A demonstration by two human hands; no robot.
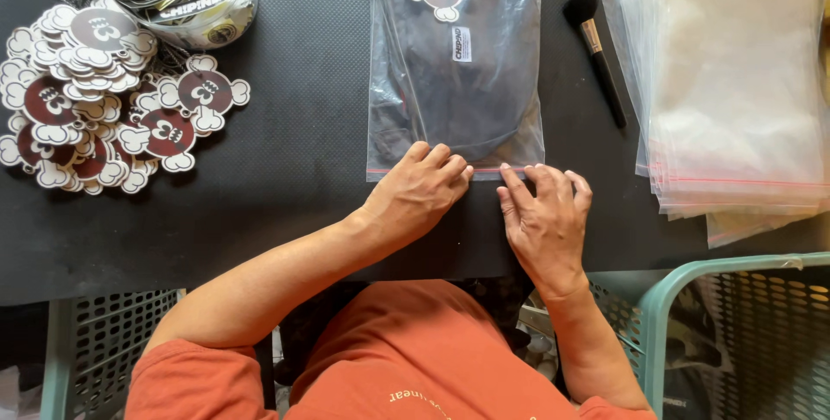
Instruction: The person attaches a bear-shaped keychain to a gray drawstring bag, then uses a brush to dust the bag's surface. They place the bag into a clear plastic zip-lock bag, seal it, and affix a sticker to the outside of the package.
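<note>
Both hands pressed flat on the near seal edge of a filled clear zip bag

Left to right: pile of flower-shaped tags (82,100) far left on the black mat (294,169); left hand (419,191) lies fingers together, flat, on the bag's near-left part of the seal — gripping nothing; right hand (545,213) beside it, fingers spread flat at the near-right corner, also holding nothing. The zip bag (454,57) with a dark garment extends straight away from both sets of fingertips, long axis running away from the person; its red-lined seal strip runs left-right under the fingers. Both hands equally near. Brush (595,48), then a stack of empty bags (735,83) at right.
</note>
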